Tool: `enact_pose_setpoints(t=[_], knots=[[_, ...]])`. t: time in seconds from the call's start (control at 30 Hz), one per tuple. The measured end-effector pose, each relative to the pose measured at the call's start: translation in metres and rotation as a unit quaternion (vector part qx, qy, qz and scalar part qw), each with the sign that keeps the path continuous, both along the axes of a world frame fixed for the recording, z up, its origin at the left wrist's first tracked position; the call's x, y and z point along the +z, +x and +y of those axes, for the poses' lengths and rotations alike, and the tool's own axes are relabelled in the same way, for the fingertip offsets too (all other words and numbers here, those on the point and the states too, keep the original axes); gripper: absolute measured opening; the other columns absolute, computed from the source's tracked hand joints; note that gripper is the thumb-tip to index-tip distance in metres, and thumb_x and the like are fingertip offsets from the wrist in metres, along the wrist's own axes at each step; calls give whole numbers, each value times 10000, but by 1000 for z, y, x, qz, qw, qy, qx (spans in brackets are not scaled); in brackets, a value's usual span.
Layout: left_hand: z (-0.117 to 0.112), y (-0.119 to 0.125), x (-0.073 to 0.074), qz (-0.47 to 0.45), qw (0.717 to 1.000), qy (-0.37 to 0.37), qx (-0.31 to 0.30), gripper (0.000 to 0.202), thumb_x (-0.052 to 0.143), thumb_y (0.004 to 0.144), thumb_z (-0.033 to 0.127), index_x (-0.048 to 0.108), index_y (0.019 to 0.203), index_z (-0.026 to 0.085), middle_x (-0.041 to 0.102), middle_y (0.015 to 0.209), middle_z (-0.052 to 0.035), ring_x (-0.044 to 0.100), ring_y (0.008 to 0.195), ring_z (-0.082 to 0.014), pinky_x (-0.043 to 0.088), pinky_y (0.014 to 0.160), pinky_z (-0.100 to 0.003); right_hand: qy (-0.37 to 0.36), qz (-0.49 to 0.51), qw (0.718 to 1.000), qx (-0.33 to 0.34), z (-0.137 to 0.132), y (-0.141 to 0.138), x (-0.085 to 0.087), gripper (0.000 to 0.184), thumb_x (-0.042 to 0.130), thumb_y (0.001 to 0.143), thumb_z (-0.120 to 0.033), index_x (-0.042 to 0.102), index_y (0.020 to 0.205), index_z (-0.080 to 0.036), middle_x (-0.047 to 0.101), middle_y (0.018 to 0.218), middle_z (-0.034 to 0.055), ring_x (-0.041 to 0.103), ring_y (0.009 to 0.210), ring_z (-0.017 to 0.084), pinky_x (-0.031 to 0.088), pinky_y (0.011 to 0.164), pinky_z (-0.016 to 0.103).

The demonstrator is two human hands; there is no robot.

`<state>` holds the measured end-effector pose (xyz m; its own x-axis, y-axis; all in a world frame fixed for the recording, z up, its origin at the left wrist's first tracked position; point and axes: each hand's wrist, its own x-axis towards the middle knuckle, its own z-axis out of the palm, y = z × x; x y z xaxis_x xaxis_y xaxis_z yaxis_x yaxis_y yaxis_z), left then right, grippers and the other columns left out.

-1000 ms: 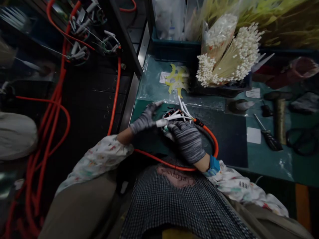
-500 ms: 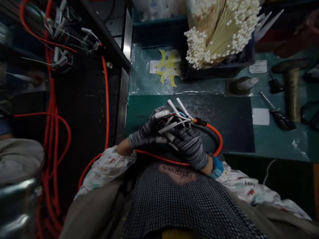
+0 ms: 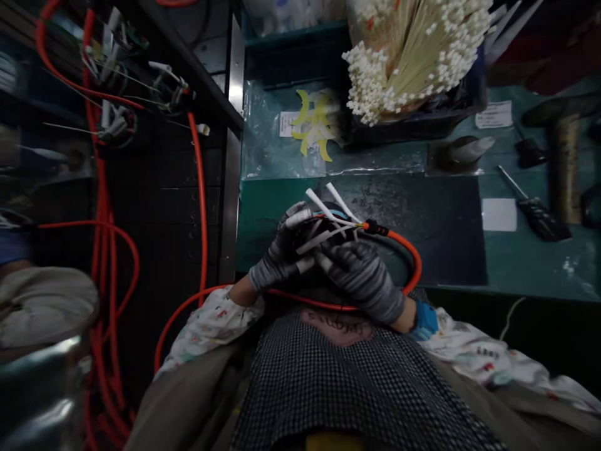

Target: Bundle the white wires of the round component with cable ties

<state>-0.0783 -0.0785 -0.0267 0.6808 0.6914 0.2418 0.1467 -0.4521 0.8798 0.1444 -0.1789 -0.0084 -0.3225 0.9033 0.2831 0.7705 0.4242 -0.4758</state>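
Over the green bench, the orange cable ends pointing leftward, left hand curled round wires, right hand's grip unclear

Wires sit between my left hand and right hand. At their three o'clock, a screwdriver; at one, stalks.

Round orange-jacketed cable, black ribbed collar near its end, curving back toward near edge of dark flat mat. Left of collar: slender white tubes on thin wires, splayed.
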Motion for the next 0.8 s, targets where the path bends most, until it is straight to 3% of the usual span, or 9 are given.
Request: enact_pose_setpoints(t=[0.07, 0.13, 0.23, 0.33, 0.4, 0.63, 0.8], knots=[[-4, 6, 5, -6, 1000, 8, 12, 769, 657, 1057, 486, 273, 1714, 378, 326, 1781, -141, 320, 1680, -375, 369, 1355, -621, 20, 53, 998, -19, -6, 12, 0, 365, 589, 1071, -142, 807, 1298, -328, 826, 1263, 32, 745, 1142, 252, 653, 1030, 419], [-8, 14, 12, 6, 999, 21, 25, 773, 646, 1060, 440, 260, 1724, 361, 337, 1771, -145, 314, 1681, -383, 365, 1360, -620, 2, 75, 994, -80, -5, 21, 0, 376, 654, 1058, -187, 769, 1360, -381, 769, 1406, 28, 675, 1349, 301, 573, 1192, 507], [-13, 26, 23, 38, 997, 57, 28, 808, 627, 1056, 358, 205, 1745, 364, 349, 1773, -137, 292, 1690, -386, 342, 1376, -621, -48, 60, 984, -159, 6, 29, -2, 481, 722, 1040, -338, 654, 1516, -355, 667, 1557, 88, 527, 1537, 381, 429, 1311, 638], [-15, 34, 31, 51, 995, 86, 7, 807, 585, 1072, 314, 168, 1761, 361, 366, 1773, -127, 280, 1701, -369, 328, 1392, -606, -44, 75, 987, -136, 21, 36, -10, 712, 737, 1015, -520, 502, 1645, -287, 599, 1618, 149, 502, 1554, 406, 429, 1305, 646], [-14, 36, 32, 56, 994, 94, -4, 804, 571, 1084, 326, 148, 1766, 368, 367, 1779, -123, 275, 1704, -372, 342, 1386, -614, -41, 96, 989, -106, 27, 42, -15, 778, 736, 992, -593, 461, 1663, -311, 580, 1627, 143, 511, 1541, 409, 444, 1290, 646], [-16, 34, 26, 62, 992, 108, 4, 811, 563, 1089, 357, 127, 1772, 365, 293, 1810, -119, 262, 1711, -367, 378, 1374, -601, -37, 98, 984, -145, 24, 46, -22, 842, 756, 945, -663, 437, 1649, -330, 593, 1566, 139, 539, 1493, 401, 471, 1257, 646], [-34, 44, 6, 51, 983, 128, 119, 948, 713, 1022, 557, 143, 1753, 361, 286, 1785, -152, 325, 1673, -380, 425, 1333, -600, -19, 79, 981, -178, 12, 34, -20, 793, 765, 976, -578, 463, 1651, -293, 587, 1581, 170, 540, 1494, 397, 470, 1256, 630]])
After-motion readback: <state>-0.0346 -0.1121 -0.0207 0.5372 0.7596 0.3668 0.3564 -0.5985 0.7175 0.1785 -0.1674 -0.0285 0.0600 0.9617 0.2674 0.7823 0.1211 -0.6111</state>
